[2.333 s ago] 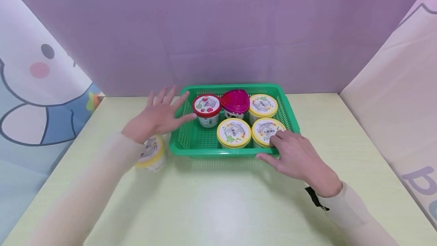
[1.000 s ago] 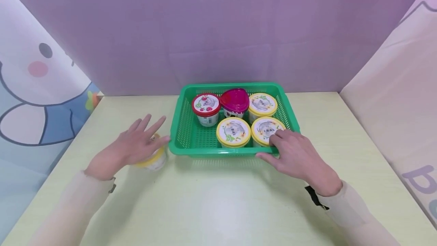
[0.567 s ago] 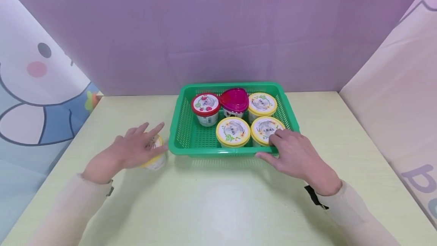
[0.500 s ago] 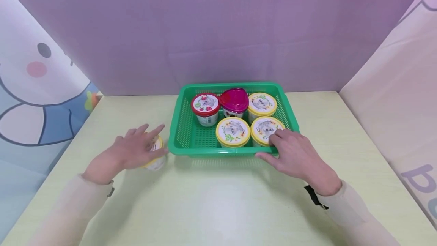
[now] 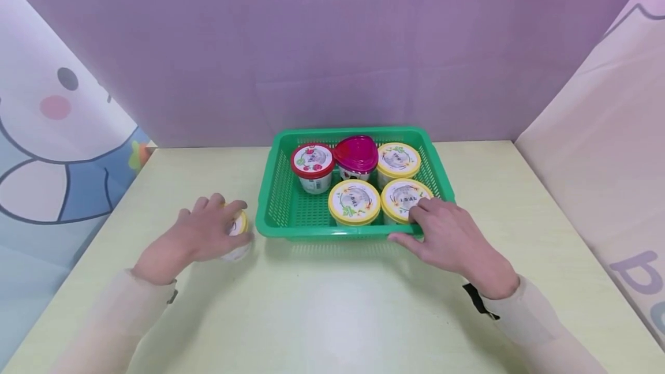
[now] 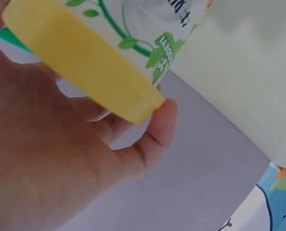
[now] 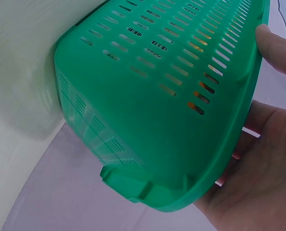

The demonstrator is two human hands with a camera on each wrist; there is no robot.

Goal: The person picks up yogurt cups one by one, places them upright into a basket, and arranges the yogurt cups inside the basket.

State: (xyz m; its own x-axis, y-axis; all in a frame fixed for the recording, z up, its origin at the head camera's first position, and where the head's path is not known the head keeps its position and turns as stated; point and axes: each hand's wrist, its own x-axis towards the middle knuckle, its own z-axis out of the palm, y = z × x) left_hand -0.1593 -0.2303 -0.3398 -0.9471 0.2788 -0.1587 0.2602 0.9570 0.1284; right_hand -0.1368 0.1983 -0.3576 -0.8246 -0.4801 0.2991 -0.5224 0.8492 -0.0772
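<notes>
My left hand [image 5: 200, 234] grips a white tub with a yellow lid [image 6: 95, 62], its fingers and thumb curled round the lid from above. In the head view most of this tub [image 5: 238, 254] is hidden under the hand; it stands on the table left of the green plastic basket [image 5: 312, 232]. At the basket's front right corner, my right hand [image 5: 449, 235] holds the rim, thumb outside and fingertips inside by a yellow-lidded tub [image 5: 402, 198]. The right wrist view shows the same hand [image 7: 263, 159] on the rim of the slotted basket wall [image 7: 133, 106].
In the basket stand a red-lidded tub [image 5: 313, 160], a tub with a magenta lid [image 5: 357, 154], and more yellow-lidded tubs [image 5: 399, 159] [image 5: 354, 202]. The basket's left front part shows bare floor. Behind the pale table [image 5: 332, 305] hangs a purple cloth [image 5: 332, 45].
My left hand has come down from beside the basket's left rim onto the loose tub, and its spread fingers have curled round the lid. The right hand has stayed on the basket.
</notes>
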